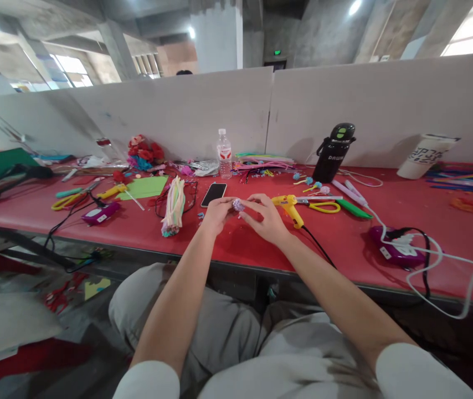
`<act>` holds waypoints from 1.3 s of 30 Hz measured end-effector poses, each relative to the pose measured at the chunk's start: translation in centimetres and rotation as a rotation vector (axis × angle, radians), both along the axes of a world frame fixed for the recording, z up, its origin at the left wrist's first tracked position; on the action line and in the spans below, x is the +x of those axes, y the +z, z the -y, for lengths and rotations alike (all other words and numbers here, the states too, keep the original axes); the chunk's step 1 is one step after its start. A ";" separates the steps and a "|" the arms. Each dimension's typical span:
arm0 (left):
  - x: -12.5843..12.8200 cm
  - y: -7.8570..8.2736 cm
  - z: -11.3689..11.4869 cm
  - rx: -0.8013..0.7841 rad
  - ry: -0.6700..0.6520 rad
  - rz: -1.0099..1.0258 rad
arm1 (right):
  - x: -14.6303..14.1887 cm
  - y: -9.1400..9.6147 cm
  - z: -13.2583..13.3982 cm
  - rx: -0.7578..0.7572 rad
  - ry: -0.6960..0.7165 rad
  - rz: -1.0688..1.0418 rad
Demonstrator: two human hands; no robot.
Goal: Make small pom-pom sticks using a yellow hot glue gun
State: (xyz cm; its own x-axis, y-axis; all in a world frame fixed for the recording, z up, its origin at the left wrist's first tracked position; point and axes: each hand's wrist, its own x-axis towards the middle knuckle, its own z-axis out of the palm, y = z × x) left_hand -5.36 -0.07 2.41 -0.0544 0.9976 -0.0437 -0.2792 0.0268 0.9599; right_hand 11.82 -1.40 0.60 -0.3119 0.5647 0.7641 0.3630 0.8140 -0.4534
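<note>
A small lilac, fuzzy-looking ball (237, 205) sits between my two hands, just above the red table near its front edge. My left hand (219, 213) is closed, with its fingertips pinching the ball from the left. From the other side my right hand (266, 219) has its index finger and thumb at the ball, with a gap between them further back. A yellow glue gun (289, 209) lies just right of my right hand. Beyond my left hand is a dark-screened phone (214, 194). A bundle of pale pipe cleaners (174, 205) rests to the left.
Yellow-handled scissors (323, 207) and a green pen-like item (355, 209) lie right of the glue gun. A water bottle (224, 154) and a black flask (333, 153) stand behind. Purple power strips (398, 247) with trailing cables sit on both sides. A white partition (178, 111) runs behind.
</note>
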 end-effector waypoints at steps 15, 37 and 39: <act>-0.4 -0.3 -0.4 0.123 -0.001 -0.069 | 0.1 0.3 0.5 -0.050 0.018 -0.024; 0.4 0.3 0.7 0.473 0.065 -0.536 | -0.2 -1.2 -1.0 -0.354 -0.008 -0.135; 0.5 0.7 1.0 0.451 0.082 -0.512 | -0.3 -1.2 -1.1 -0.376 0.019 -0.144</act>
State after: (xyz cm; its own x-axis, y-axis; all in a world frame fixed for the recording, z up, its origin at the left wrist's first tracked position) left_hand -4.88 -1.10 3.11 -0.0337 0.9039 0.4265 0.2281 -0.4085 0.8838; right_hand 11.56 -0.34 -0.62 -0.2296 0.8086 0.5418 0.2605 0.5874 -0.7662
